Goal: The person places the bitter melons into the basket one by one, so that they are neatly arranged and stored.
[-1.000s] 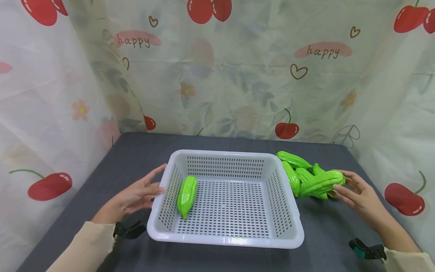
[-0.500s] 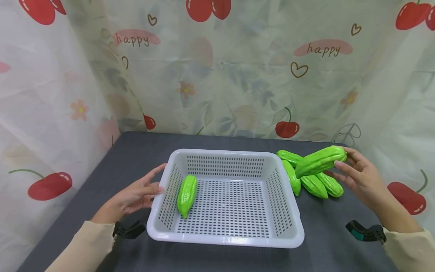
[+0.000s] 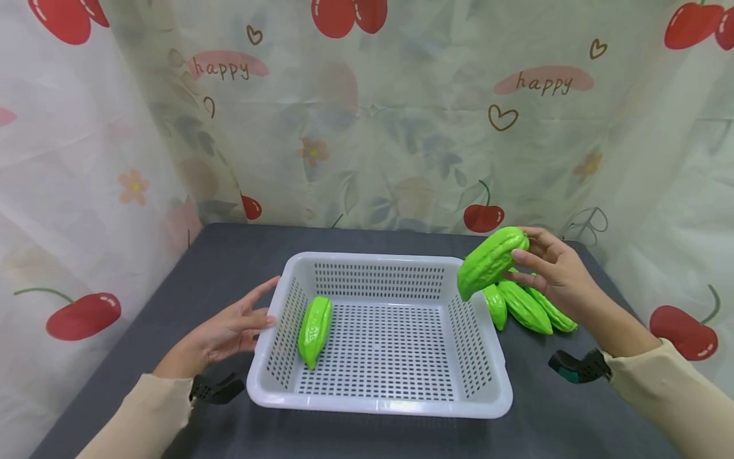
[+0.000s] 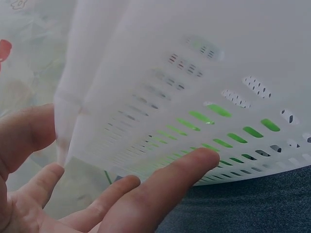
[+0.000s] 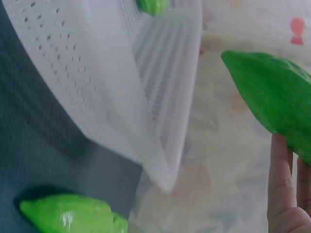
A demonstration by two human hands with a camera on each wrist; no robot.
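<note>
Green gourd [image 3: 490,264], pinched by the right hand [image 3: 555,271], is raised by the far right corner of the basket [image 3: 378,406], seemingly a carrying step; moving inward would call for clearance. The left hand [image 3: 226,333], fingers extended, touches the opposite side.

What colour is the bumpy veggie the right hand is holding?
The bumpy veggie is bright green; the head view shows it best.

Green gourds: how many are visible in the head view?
5 visible: one gourd in the basket, another gourd in the right hand, three gourds on the table, right of the basket. Others may hide behind the held one.
</note>
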